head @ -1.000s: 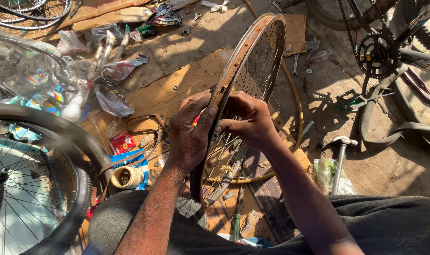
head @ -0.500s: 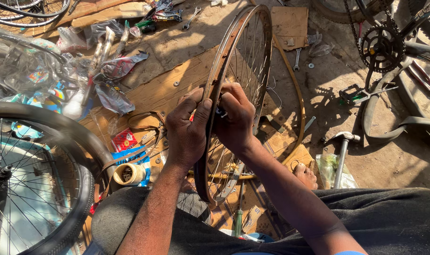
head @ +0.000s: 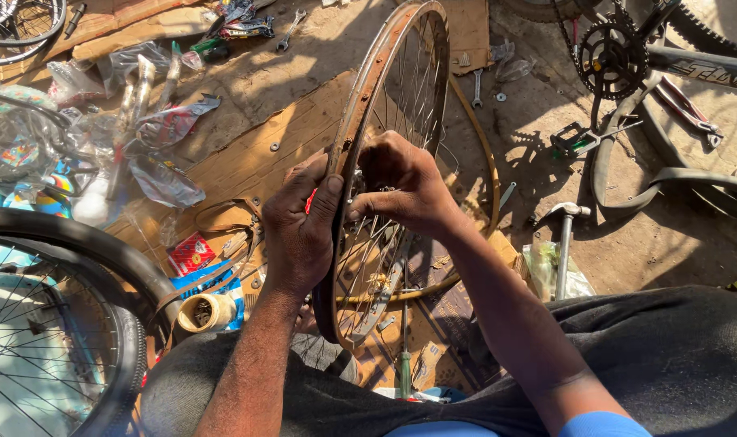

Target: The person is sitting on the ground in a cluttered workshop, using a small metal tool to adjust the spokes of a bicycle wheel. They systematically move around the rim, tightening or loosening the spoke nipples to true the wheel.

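rusty wheel rim (head: 382, 77) amid scattered tools

Hard, bright sunlight falls across the scene and casts sharp dark shadows on the cardboard (head: 247, 154) and the dirt ground (head: 652, 243). Glare flares off the clear plastic bags (head: 77, 137) at the left. The lower right lies in deep shade. Focus is crisp, with slight stretching at the edges.

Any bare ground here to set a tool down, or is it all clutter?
Freest: the cardboard sheet between the plastic bags and the bare wheel rim, holding only a few small washers. Also sunlit dirt right of the hammer, below the loose tyre. Crowded: left side around the bags and tape roll, plus under the rim.
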